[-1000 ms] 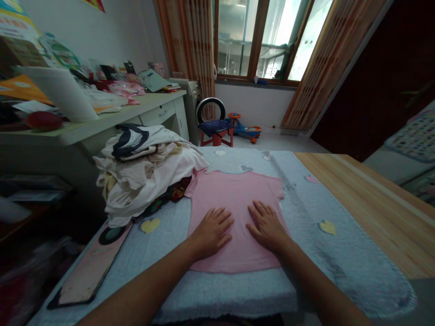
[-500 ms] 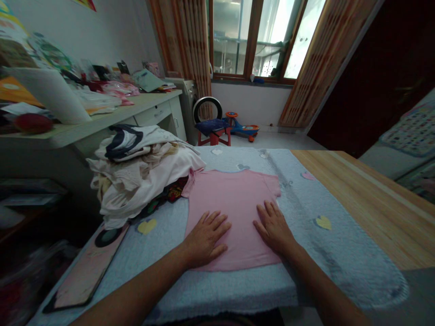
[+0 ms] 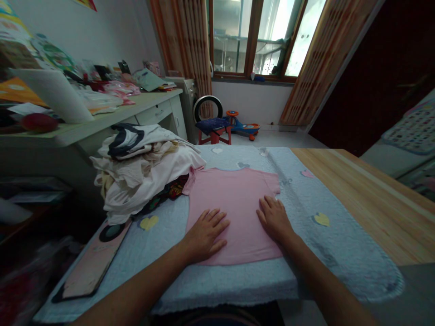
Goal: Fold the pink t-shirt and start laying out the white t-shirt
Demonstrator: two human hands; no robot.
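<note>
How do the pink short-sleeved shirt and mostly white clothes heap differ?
The pink short-sleeved shirt lies flat; the mostly white, rumpled clothes heap is piled up. The shirt is one garment; the heap, several. Left hand and right hand touch the shirt, not the heap. Both are fabric.

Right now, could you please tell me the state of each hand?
Left hand: open, palm down on the pink shirt, holding nothing visible.
Right hand: open, palm down at the shirt's right edge, no grip visible.
</note>
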